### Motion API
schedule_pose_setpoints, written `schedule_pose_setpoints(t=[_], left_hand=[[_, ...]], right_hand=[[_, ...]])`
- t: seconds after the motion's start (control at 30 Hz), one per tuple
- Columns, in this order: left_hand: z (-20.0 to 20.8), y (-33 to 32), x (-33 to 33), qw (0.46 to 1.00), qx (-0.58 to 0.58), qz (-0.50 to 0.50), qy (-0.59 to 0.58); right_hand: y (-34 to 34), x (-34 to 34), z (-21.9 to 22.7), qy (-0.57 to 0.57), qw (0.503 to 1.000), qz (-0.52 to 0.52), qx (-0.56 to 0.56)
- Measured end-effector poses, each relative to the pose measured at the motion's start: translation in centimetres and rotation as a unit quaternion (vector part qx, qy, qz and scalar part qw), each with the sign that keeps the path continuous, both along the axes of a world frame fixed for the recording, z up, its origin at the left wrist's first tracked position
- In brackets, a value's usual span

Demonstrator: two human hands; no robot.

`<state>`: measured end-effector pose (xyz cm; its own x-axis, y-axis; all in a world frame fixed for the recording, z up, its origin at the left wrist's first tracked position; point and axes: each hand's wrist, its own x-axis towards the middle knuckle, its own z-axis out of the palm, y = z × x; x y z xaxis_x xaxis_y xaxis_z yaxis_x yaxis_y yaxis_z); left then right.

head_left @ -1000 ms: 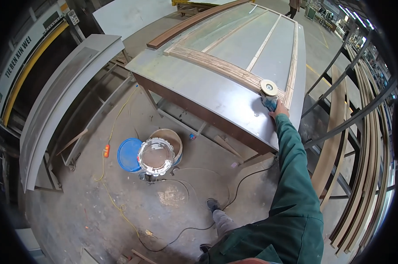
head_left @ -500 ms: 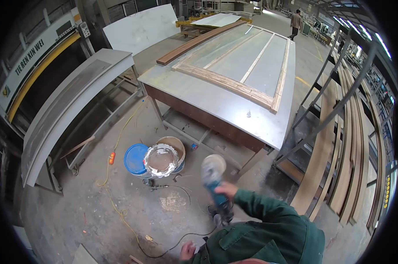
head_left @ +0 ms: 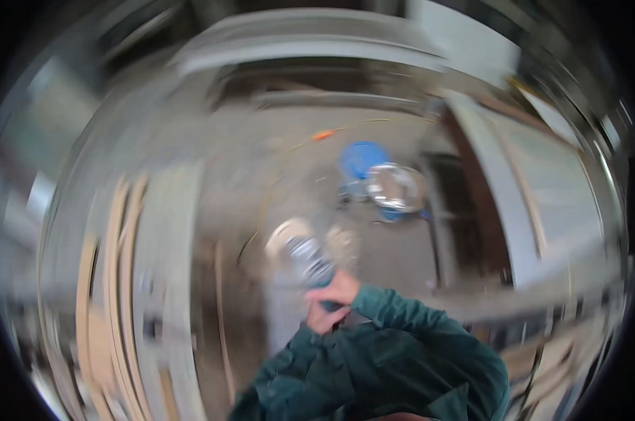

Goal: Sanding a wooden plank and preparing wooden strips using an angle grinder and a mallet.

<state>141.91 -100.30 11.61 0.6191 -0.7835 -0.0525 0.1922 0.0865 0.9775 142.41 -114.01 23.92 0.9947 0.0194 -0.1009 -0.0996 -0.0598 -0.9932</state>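
A teal and grey angle grinder [head_left: 310, 261] with a round, pale disc [head_left: 288, 233] is in front of my body, the disc pointing away from me. Around its body my right hand [head_left: 344, 286] is closed. My left hand [head_left: 321, 319] is closed at its rear end, just below the right one. Motion blur smears the picture, so finger details are hard to make out. Beyond the grinder, a blue-lidded bucket [head_left: 364, 158] stands on the floor beside another bucket with a white-smeared top [head_left: 393, 188].
Long wooden strips [head_left: 114, 295] and a grey panel [head_left: 170, 281] lie on the left. A table [head_left: 503, 203] bearing a framed panel stands right. A grey bench [head_left: 310, 52] spans the far side. An orange connector [head_left: 323, 135] on a yellow cord lies on the floor.
My view has swung left, so the table and buckets now sit further right. My left hand, earlier low and away from the grinder, has come up onto it beside the right hand.
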Motion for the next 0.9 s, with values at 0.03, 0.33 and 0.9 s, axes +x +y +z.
schedule_pose_setpoints(t=[0.03, 0.33, 0.9], left_hand=[[-2.8, 0.4, -1.8, 0.994, -0.039, 0.102, 0.026], [3.1, 6.5, -11.2, 0.953, 0.072, 0.295, -0.013], [1.2, 21.6, -34.8, 0.76, -0.085, 0.644, 0.034]], right_hand=[[1.5, -0.3, -1.6, 0.027, 0.999, -0.003, 0.036], [7.8, -1.7, -3.0, 0.131, 0.88, 0.429, 0.16], [33.6, -22.9, -4.6, 0.065, 0.846, 0.528, 0.016]])
